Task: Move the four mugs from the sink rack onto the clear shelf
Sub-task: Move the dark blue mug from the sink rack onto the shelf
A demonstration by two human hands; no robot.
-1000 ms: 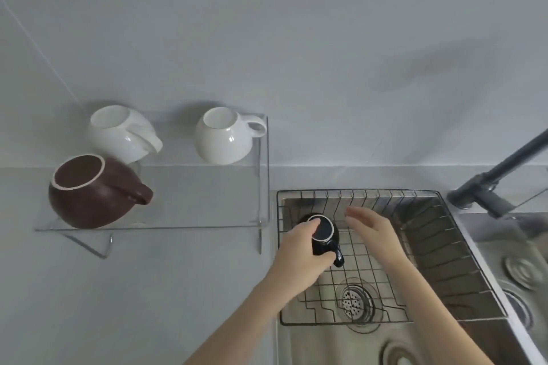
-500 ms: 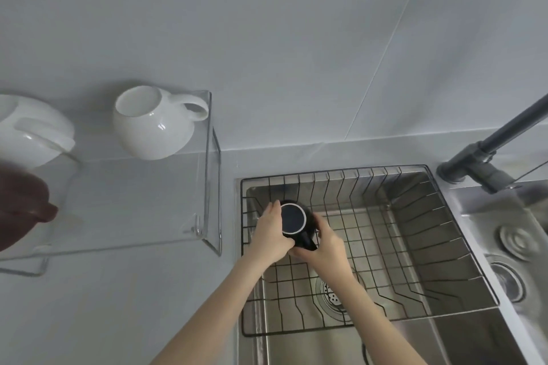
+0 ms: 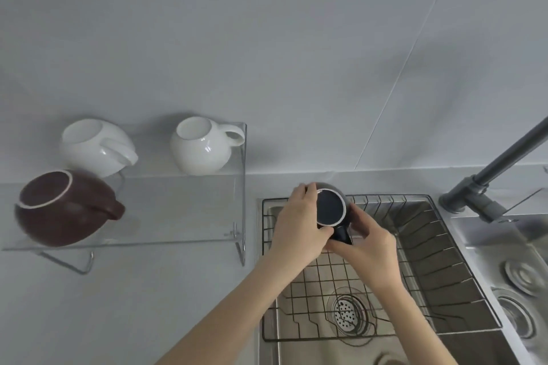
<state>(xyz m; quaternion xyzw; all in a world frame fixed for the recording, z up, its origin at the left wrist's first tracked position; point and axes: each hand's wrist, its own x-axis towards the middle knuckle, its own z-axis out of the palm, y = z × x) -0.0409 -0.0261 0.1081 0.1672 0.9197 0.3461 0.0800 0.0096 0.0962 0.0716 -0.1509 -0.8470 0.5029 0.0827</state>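
A dark blue mug (image 3: 330,207) is held upside down above the far left corner of the wire sink rack (image 3: 444,272). My left hand (image 3: 296,225) wraps its left side and my right hand (image 3: 367,241) grips its handle and right side. On the clear shelf (image 3: 178,216) at the left stand two white mugs (image 3: 96,147) (image 3: 201,145) at the back and a brown mug (image 3: 63,209) at the front left, all upside down. The rack holds no other mug.
A grey faucet (image 3: 486,175) rises at the right behind a second basin (image 3: 504,240). The sink drain (image 3: 348,312) shows under the rack. Grey counter (image 3: 133,305) lies in front of the shelf, grey wall behind.
Both hands have closed on the blue mug and lifted it up and back from the rack floor. The view has swung, so the whole shelf shows again.
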